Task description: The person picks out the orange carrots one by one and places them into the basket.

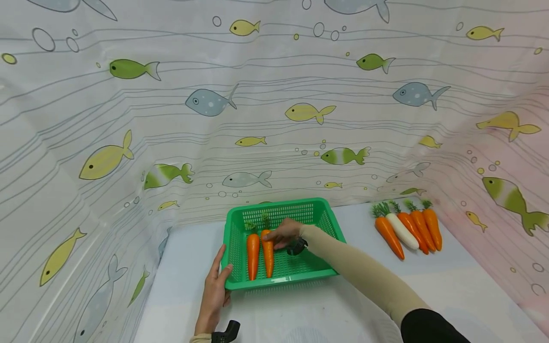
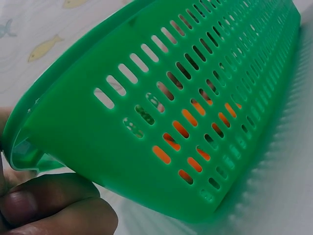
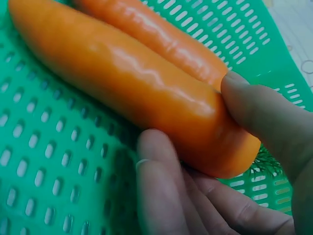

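Note:
A green plastic basket (image 1: 300, 276) with slotted walls stands on the white table. My left hand (image 1: 213, 286) grips its left rim, thumb over the edge and curled fingers against the outside, as the left wrist view shows at the rim (image 2: 19, 117). Inside the basket, my right hand (image 1: 286, 232) holds an orange carrot (image 1: 268, 259) near its leafy end, with the thumb (image 3: 266, 115) on one side and the fingers on the other. A second carrot (image 1: 253, 257) lies alongside, to the left. Both have their green tops toward the back wall.
On the table's right side, several more orange carrots (image 1: 432, 228) lie in a row with one white radish (image 1: 402, 232) among them. A fish-patterned sheet (image 1: 300, 176) rises behind the table and along both sides. The basket's back rim is close to it.

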A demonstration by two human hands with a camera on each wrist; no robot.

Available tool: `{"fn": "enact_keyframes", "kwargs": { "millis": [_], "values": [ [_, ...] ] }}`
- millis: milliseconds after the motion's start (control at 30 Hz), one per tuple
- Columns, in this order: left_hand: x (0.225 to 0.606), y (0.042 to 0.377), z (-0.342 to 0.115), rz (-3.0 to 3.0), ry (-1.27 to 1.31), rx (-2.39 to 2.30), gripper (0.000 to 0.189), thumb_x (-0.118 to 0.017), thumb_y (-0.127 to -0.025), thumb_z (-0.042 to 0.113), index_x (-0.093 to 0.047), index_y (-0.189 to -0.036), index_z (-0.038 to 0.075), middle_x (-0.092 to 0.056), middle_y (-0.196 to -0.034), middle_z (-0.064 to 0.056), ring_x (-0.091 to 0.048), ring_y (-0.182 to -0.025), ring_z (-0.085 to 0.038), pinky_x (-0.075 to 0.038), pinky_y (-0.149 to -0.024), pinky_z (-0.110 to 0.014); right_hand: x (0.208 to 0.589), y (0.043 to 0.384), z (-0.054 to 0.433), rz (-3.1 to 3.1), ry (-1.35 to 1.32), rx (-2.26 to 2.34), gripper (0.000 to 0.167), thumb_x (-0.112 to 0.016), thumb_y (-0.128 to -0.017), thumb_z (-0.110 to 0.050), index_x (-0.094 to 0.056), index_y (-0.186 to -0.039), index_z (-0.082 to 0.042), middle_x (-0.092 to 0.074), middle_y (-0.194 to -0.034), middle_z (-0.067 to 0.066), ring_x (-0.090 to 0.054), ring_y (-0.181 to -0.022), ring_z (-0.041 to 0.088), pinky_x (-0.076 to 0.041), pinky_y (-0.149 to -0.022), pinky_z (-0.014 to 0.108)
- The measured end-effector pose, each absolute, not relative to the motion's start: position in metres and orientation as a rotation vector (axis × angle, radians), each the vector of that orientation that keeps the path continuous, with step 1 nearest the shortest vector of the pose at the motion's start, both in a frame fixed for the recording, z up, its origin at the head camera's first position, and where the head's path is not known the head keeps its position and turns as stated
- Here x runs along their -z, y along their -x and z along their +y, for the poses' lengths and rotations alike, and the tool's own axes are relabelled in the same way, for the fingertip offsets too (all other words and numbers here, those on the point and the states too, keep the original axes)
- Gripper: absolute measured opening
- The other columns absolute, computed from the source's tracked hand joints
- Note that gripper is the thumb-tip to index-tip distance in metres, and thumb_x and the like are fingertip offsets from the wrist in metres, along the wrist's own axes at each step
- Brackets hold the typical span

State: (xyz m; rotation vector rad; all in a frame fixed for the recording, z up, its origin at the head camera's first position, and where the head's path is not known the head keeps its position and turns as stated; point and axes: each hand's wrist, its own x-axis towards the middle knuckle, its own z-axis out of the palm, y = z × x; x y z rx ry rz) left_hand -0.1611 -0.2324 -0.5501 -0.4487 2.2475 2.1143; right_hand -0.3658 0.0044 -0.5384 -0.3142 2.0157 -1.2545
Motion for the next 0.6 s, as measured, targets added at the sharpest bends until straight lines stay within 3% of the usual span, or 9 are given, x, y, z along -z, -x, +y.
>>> {"fn": "enact_keyframes", "kwargs": {
  "millis": [200, 367, 600],
  "values": [
    [0.5516, 0.1606, -0.2315, 2.242, 0.469, -2.096, 0.058, -0.05, -0.113, 0.039, -0.026, -0.162, 0.059, -0.077, -0.109, -0.018, -0.032, -0.043, -0.01, -0.031, -0.042, -0.024, 0.5459, 0.3635, -0.0007, 2.154, 0.314, 1.208, 0.031, -0.088, -0.089, -0.035, -0.082, -0.079, -0.006, -0.078, -0.075, 0.011, -0.07, -0.058, 0.01, -0.062, -0.062, 0.027],
    [0.5521, 0.1605, -0.2308, 2.24, 0.478, -2.094, 0.058, -0.049, -0.113, 0.039, -0.025, -0.162, 0.059, -0.078, -0.114, -0.016, -0.032, -0.043, -0.01, -0.032, -0.042, -0.024, 0.5493, 0.3616, -0.0032, 2.165, 0.298, 1.228, 0.031, -0.09, -0.087, -0.034, -0.082, -0.079, -0.005, -0.078, -0.075, 0.011, -0.071, -0.058, 0.012, -0.064, -0.063, 0.03],
    [0.5508, 0.1617, -0.2301, 2.243, 0.466, -2.111, 0.058, -0.049, -0.113, 0.038, -0.027, -0.163, 0.057, -0.076, -0.092, -0.018, -0.033, -0.043, -0.01, -0.032, -0.042, -0.023, 0.5448, 0.3602, 0.0001, 2.128, 0.313, 1.263, 0.031, -0.089, -0.089, -0.034, -0.083, -0.084, -0.004, -0.08, -0.082, 0.016, -0.072, -0.059, 0.011, -0.065, -0.068, 0.033]
  ]
}}
